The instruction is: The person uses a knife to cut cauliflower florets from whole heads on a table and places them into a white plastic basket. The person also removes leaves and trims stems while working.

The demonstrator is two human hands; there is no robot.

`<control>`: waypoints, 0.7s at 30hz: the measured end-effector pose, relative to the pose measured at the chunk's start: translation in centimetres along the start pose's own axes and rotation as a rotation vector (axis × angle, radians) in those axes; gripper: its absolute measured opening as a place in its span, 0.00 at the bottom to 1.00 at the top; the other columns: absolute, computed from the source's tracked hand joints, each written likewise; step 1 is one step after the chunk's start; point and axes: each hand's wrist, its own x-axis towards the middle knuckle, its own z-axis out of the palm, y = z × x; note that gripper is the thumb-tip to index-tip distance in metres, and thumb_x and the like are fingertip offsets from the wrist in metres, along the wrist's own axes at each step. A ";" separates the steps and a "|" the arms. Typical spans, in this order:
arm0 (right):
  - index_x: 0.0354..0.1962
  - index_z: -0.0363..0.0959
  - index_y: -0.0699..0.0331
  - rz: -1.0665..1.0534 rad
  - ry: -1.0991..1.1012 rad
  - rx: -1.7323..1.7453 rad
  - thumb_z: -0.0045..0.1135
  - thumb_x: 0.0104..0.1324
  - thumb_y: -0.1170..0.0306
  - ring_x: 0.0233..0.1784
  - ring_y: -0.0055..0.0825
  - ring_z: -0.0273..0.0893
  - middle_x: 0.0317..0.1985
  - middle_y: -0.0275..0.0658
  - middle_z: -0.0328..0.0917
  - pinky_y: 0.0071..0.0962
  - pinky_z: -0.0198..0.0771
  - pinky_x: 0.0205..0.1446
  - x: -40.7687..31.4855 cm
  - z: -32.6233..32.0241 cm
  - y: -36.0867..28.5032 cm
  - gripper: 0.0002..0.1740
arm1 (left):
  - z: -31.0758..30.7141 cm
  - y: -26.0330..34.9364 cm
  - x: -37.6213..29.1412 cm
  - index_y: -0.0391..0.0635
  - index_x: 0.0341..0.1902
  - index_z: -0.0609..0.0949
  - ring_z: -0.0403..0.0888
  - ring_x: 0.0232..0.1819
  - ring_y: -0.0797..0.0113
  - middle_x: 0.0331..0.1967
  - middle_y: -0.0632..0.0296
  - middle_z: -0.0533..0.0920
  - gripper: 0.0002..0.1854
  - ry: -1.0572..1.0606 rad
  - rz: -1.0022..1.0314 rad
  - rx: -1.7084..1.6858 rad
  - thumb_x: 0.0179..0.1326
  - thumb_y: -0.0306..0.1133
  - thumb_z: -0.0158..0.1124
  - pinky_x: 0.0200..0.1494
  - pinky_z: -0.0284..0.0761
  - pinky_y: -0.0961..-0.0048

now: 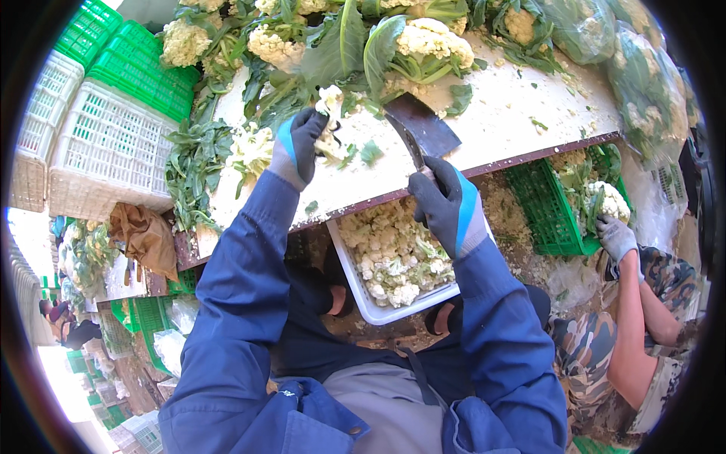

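Observation:
My left hand (303, 142), in a dark coated glove with a blue band, grips a piece of cauliflower (330, 122) above the white tabletop. In my right hand (439, 198), gloved alike, is a knife (413, 146) with its blade pointing up and away from me. A dark, flat, rectangular metal blade (424, 126) lies on the table beside the knife. Cut cauliflower (249, 148) rests left of my left hand. Below the table edge, between my legs, a white plastic tub (376, 318) holds many cauliflower florets (397, 267).
Leafy cauliflower heads (434, 45) line the table's far side. Bagged cauliflower (646, 91) stands at the right. A co-worker's gloved hand (617, 235) touches a cauliflower by a green crate (544, 210). White crates (116, 136), green crates (144, 68) and a brown bag (144, 235) are at left.

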 end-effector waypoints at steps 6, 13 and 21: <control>0.65 0.75 0.74 0.044 -0.003 0.082 0.68 0.74 0.57 0.28 0.20 0.76 0.34 0.36 0.80 0.27 0.76 0.34 0.3 0.9 0.2 0.33 | 2.4 -1.6 -7.6 0.30 0.62 0.79 0.86 0.38 0.52 0.48 0.42 0.88 0.21 -0.239 -0.309 -0.495 0.82 0.39 0.55 0.44 0.84 0.58; 0.66 0.73 0.69 0.093 -0.034 0.138 0.72 0.70 0.62 0.29 0.16 0.74 0.38 0.32 0.79 0.21 0.71 0.30 0.4 2.4 1.9 0.32 | 4.9 -1.8 -12.7 0.36 0.57 0.83 0.87 0.41 0.59 0.44 0.56 0.86 0.22 -0.386 -0.405 -0.426 0.81 0.46 0.61 0.47 0.86 0.64; 0.66 0.74 0.76 0.105 -0.166 -0.003 0.71 0.67 0.72 0.27 0.20 0.76 0.35 0.35 0.81 0.25 0.71 0.30 -2.0 -0.9 -1.5 0.32 | 3.2 -4.7 -14.8 0.41 0.72 0.73 0.83 0.46 0.58 0.64 0.55 0.78 0.25 -0.266 -0.477 -0.690 0.83 0.47 0.57 0.40 0.84 0.63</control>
